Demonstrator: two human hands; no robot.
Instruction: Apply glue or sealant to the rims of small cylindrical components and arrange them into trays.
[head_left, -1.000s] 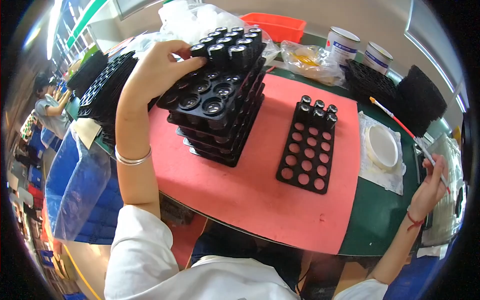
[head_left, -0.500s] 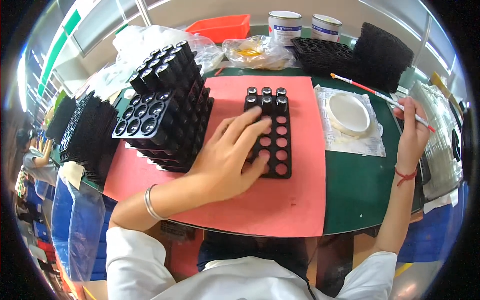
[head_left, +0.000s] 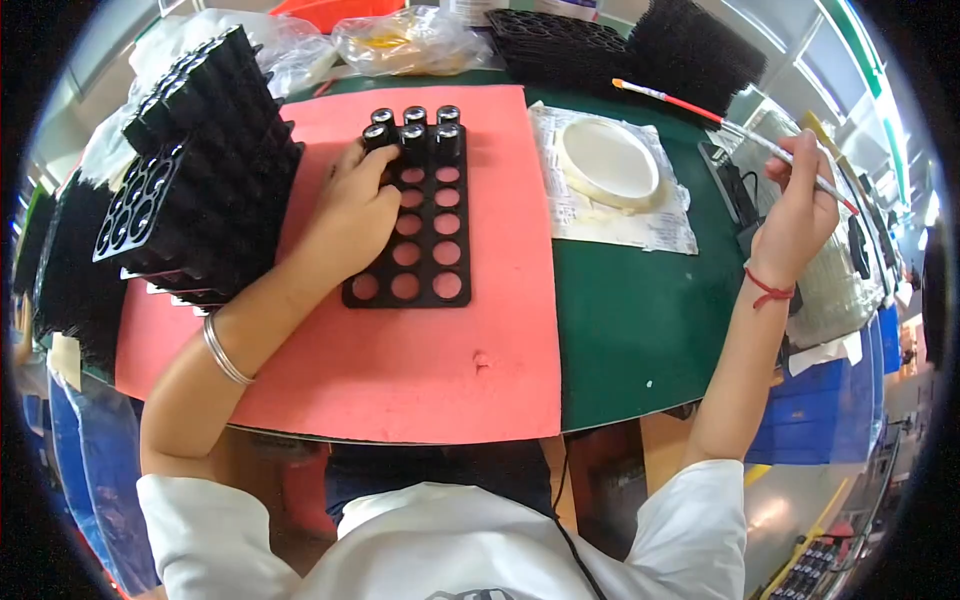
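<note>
My left hand (head_left: 362, 212) reaches in from the left to a black perforated tray (head_left: 457, 222). Its thumb and fingers close round the lower part of a shiny-topped black cylinder (head_left: 376, 137) at the tray's left side; the fingertips are partly hidden. Other such cylinders (head_left: 447, 133) stand upright in the two far rows, with round holes showing pink below them. Away to the right, my right hand (head_left: 803, 195) grips a thin paintbrush (head_left: 690, 105) with a red and white handle, bristles pointing left. A shallow white round dish (head_left: 612, 160) rests on printed paper between the hands.
A tall stack of black trays (head_left: 215, 185) with cylinders stands on the pink mat (head_left: 490, 330) at left. Plastic bags (head_left: 405, 40), black trays (head_left: 560, 45) and a red bin (head_left: 335, 12) line the back. The green table (head_left: 625, 345) continues right of the mat.
The view has shifted, so the table things appear further left and higher. My left hand has gone from spread over the tray's holes to closed at a left-hand cylinder. The right keeps the brush.
</note>
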